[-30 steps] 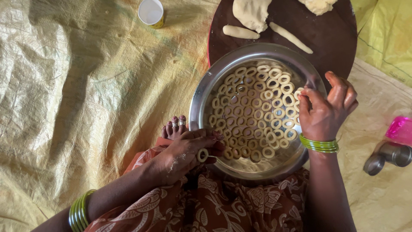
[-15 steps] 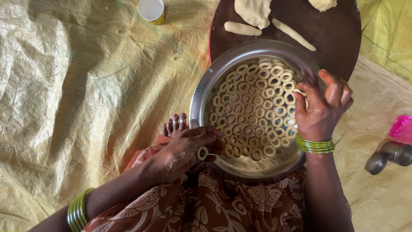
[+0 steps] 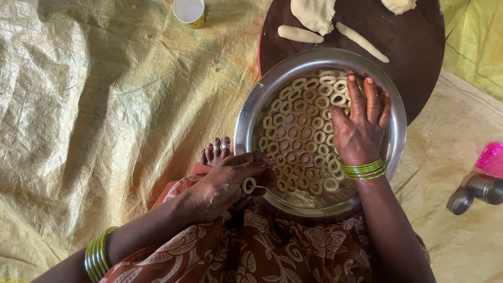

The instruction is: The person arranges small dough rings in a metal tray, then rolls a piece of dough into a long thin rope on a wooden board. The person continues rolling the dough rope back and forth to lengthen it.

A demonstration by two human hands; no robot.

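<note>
A round steel plate (image 3: 251,112) rests on my lap and holds several small dough rings (image 3: 293,131) laid side by side. My left hand (image 3: 230,181) sits at the plate's near-left rim and pinches one dough ring (image 3: 248,184) between thumb and fingers. My right hand (image 3: 361,123) lies flat inside the plate on its right side, fingers spread over the rings there. Green bangles circle both wrists.
Behind the plate is a dark round wooden board (image 3: 414,47) with dough lumps (image 3: 314,13) and rolled dough sticks (image 3: 361,42). A small cup (image 3: 189,11) stands at the top. A steel object (image 3: 474,191) and a pink thing (image 3: 492,157) lie right. A yellow tarp (image 3: 105,120) covers the floor.
My right hand has moved from the plate's right rim into the plate and now lies flat on the rings. My left hand keeps hold of its ring at the near rim.
</note>
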